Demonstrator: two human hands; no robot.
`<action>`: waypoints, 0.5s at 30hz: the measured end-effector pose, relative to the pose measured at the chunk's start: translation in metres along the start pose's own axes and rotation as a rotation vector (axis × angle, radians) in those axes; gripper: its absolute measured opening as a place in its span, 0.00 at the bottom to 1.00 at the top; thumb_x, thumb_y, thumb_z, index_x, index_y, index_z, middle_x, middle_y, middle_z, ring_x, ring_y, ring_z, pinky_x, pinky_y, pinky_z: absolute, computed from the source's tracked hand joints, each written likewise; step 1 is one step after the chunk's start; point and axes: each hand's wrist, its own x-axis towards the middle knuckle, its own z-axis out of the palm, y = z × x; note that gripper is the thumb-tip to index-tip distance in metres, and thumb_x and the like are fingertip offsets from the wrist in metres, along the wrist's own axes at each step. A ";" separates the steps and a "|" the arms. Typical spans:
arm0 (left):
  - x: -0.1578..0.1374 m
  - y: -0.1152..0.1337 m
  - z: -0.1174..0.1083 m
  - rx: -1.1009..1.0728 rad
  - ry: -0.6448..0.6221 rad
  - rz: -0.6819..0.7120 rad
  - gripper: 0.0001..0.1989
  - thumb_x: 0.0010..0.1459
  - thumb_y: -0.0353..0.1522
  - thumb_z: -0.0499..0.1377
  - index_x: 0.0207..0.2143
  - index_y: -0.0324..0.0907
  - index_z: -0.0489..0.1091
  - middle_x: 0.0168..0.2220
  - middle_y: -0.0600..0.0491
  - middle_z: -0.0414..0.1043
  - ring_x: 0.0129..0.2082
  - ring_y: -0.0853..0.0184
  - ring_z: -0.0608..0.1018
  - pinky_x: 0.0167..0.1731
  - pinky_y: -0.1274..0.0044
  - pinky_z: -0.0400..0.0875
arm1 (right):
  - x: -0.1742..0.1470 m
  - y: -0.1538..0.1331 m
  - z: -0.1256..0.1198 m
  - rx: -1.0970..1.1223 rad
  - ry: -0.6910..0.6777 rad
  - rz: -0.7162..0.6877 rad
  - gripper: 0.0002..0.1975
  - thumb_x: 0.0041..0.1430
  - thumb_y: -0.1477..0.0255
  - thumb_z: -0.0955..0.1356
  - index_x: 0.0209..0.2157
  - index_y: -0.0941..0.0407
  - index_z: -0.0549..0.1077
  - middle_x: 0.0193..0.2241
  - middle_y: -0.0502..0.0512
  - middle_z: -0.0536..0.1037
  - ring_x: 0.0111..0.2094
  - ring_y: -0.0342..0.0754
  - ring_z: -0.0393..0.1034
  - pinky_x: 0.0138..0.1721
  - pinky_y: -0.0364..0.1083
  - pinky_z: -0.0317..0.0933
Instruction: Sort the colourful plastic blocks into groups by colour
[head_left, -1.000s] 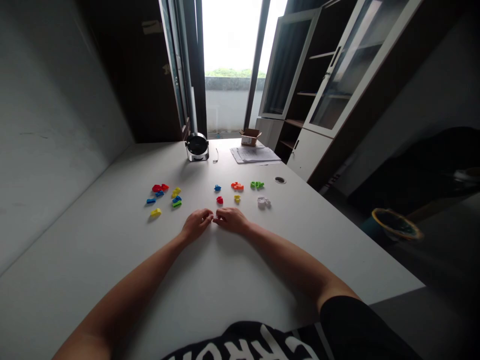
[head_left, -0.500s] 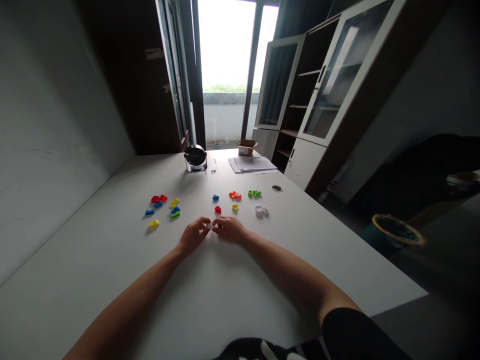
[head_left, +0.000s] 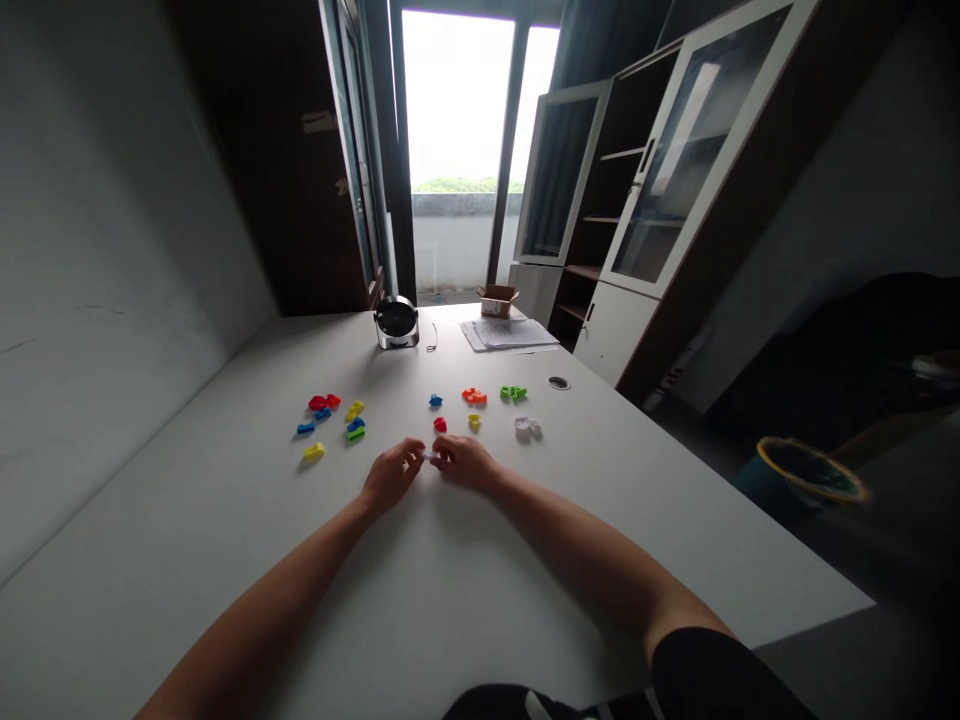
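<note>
small white piece (head_left: 429,456) — pinched between left hand (head_left: 393,473) and right hand (head_left: 466,462)

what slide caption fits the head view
Left hand and right hand hold a small white piece near colourful pieces.

Can't make out the full shape of the white piece (head_left: 429,456), partly covered by left hand (head_left: 391,474) and right hand (head_left: 466,462), nor read the papers (head_left: 511,334), nor see the shirt (head_left: 491,704) below the bottom edge.
</note>
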 end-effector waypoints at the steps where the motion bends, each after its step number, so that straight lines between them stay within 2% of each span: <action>1: 0.000 0.000 0.000 0.002 0.002 -0.001 0.07 0.65 0.34 0.55 0.44 0.48 0.70 0.36 0.54 0.80 0.33 0.66 0.81 0.35 0.75 0.71 | 0.000 0.000 0.000 -0.005 0.000 -0.007 0.07 0.61 0.68 0.72 0.40 0.54 0.75 0.30 0.50 0.77 0.28 0.42 0.68 0.31 0.40 0.58; 6: -0.001 -0.002 0.001 0.014 -0.018 0.004 0.06 0.64 0.33 0.55 0.43 0.47 0.70 0.34 0.54 0.79 0.33 0.65 0.81 0.34 0.75 0.71 | 0.000 -0.001 -0.001 -0.056 -0.002 -0.073 0.08 0.63 0.69 0.70 0.44 0.53 0.75 0.34 0.52 0.78 0.32 0.44 0.70 0.35 0.42 0.62; 15: 0.001 -0.004 -0.002 0.080 0.027 0.058 0.06 0.63 0.37 0.60 0.38 0.45 0.72 0.35 0.51 0.78 0.36 0.62 0.79 0.36 0.72 0.72 | 0.001 -0.005 -0.006 -0.137 0.066 -0.200 0.07 0.68 0.67 0.67 0.44 0.52 0.76 0.43 0.58 0.77 0.47 0.51 0.70 0.46 0.48 0.66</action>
